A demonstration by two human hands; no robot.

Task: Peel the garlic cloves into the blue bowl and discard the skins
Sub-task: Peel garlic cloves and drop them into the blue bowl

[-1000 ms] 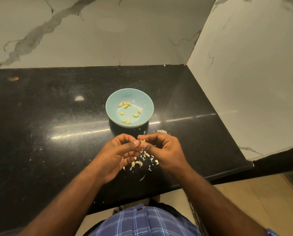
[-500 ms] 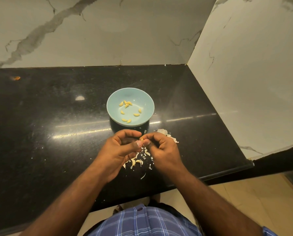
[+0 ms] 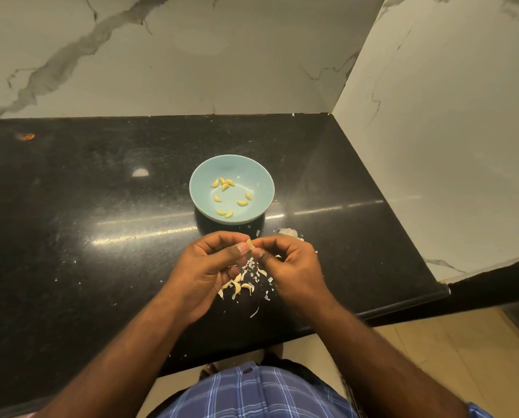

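Blue plaid short-sleeved shirt (image 3: 252,393) with white check lines, small dark button at front; forearms bare.

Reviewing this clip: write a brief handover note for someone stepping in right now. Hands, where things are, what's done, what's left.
Left hand and right hand both pinch one garlic clove above the black counter, mid-peel.
Blue bowl sits just beyond the hands, holding nine peeled cloves.
Unpeeled cloves and loose skins lie under the hands; a larger skin piece lies right of the bowl.
Left: finish this clove, peel the rest, discard skins.
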